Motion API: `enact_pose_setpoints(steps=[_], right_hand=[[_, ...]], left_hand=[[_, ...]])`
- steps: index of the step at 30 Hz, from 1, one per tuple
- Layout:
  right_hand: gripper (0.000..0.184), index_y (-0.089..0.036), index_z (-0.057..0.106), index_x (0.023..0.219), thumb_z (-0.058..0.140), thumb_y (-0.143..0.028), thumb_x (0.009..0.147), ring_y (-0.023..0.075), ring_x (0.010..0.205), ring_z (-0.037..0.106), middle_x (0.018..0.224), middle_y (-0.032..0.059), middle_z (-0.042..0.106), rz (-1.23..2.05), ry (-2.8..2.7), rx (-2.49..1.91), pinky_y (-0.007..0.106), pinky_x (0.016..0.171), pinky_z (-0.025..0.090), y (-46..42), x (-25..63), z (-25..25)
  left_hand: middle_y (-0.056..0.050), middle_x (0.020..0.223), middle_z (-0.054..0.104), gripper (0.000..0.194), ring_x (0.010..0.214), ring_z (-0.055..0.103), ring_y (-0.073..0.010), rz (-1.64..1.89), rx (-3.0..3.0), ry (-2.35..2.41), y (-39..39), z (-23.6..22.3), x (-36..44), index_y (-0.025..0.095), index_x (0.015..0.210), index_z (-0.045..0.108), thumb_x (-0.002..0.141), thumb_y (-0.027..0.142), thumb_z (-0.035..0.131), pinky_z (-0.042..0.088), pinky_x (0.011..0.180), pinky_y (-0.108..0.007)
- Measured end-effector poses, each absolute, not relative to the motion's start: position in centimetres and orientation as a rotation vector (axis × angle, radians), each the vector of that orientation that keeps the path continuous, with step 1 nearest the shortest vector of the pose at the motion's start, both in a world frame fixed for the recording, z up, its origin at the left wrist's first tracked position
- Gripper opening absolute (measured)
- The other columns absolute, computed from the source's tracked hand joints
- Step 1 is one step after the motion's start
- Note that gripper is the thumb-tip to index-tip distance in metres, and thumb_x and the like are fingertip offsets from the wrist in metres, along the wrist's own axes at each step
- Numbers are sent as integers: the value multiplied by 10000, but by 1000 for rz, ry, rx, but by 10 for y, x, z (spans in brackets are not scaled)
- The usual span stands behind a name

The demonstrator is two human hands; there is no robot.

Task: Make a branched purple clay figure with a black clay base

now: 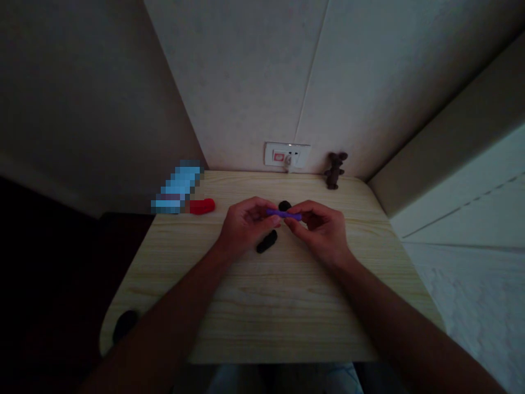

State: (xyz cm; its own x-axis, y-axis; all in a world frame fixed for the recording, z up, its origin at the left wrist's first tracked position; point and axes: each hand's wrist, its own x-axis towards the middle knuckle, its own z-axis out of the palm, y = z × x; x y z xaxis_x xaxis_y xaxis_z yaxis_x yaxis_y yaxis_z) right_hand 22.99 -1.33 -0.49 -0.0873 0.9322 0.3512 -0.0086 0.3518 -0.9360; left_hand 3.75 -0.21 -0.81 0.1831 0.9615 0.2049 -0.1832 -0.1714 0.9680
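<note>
A thin purple roll, which looks like modelling clay (290,215), lies level between my two hands above the middle of the table. The fingertips and thumb of my left hand (251,221) pinch its left end. At the right end, my right hand (322,227) grips it between thumb and fingers. Just under my left hand rests an oblong black piece (267,241) on the tabletop. Another black lump (284,206) sits right behind the purple roll, partly covered by my fingers.
On the wooden table (287,306), a red piece (202,206) lies left, beside a blurred-out bluish object (179,187). A small brown figure with round ears (335,171) stands at the back right. A dark round object (125,325) is near my left forearm. A wall socket (287,155) holds a plug.
</note>
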Motion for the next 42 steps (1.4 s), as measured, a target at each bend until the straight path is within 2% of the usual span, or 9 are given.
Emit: enact_pose_setpoints(steps=[6, 11, 15, 19, 25, 30, 36, 42], right_hand=[[257, -243, 808, 908, 916, -435, 776, 193, 776, 744, 877, 50, 794, 1006, -1472, -889, 355, 756, 651, -15, 229, -5], [354, -253, 815, 963, 972, -431, 702, 204, 765, 768, 867, 44, 812, 1043, -1450, -912, 351, 738, 663, -16, 229, -5], [335, -245, 820, 925, 965, -456, 708, 194, 722, 764, 825, 39, 813, 1042, -1430, -955, 342, 710, 660, -15, 230, -5], [338, -244, 826, 925, 956, -477, 718, 201, 754, 772, 873, 49, 821, 1042, -1426, -928, 363, 757, 670, -15, 230, -5], [388, -253, 830, 1008, 977, -435, 699, 213, 814, 796, 939, 56, 835, 1131, -1382, -920, 374, 815, 676, -16, 230, -4], [345, -242, 830, 926, 975, -452, 693, 212, 775, 790, 878, 52, 835, 1118, -1365, -953, 375, 785, 680, -15, 230, -6], [292, -252, 814, 934, 944, -435, 747, 200, 791, 779, 908, 47, 823, 1052, -1402, -946, 370, 804, 677, -15, 230, -5], [323, -262, 834, 957, 969, -422, 710, 204, 800, 777, 910, 41, 824, 1118, -1385, -928, 367, 795, 667, -15, 229, -6]], left_hand=[[-42, 784, 791, 295, 706, 774, -177, 1266, 1331, 874, -4, -5, 38, 155, 865, 745, 731, 345, 926, 650, 693, -283], [-34, 785, 782, 241, 714, 760, -173, 1292, 1361, 909, -3, -6, 37, 166, 854, 738, 738, 303, 899, 651, 713, -297], [-29, 820, 780, 253, 743, 752, -167, 1303, 1347, 898, -2, -9, 37, 173, 866, 731, 716, 287, 899, 638, 723, -290], [-47, 864, 796, 277, 782, 769, -187, 1243, 1339, 870, -3, -8, 38, 173, 915, 752, 730, 318, 900, 649, 754, -313], [-59, 829, 808, 247, 741, 780, -208, 1259, 1361, 914, -5, -3, 39, 166, 888, 773, 749, 331, 893, 665, 715, -330], [-56, 826, 804, 260, 744, 779, -206, 1255, 1358, 910, -5, -4, 38, 169, 891, 767, 748, 343, 896, 665, 732, -331], [-54, 857, 791, 307, 752, 783, -198, 1262, 1294, 836, -4, -5, 39, 167, 903, 742, 783, 414, 878, 668, 735, -324], [-68, 816, 809, 306, 737, 789, -218, 1245, 1333, 883, -5, -3, 39, 166, 883, 790, 751, 415, 908, 675, 722, -340]])
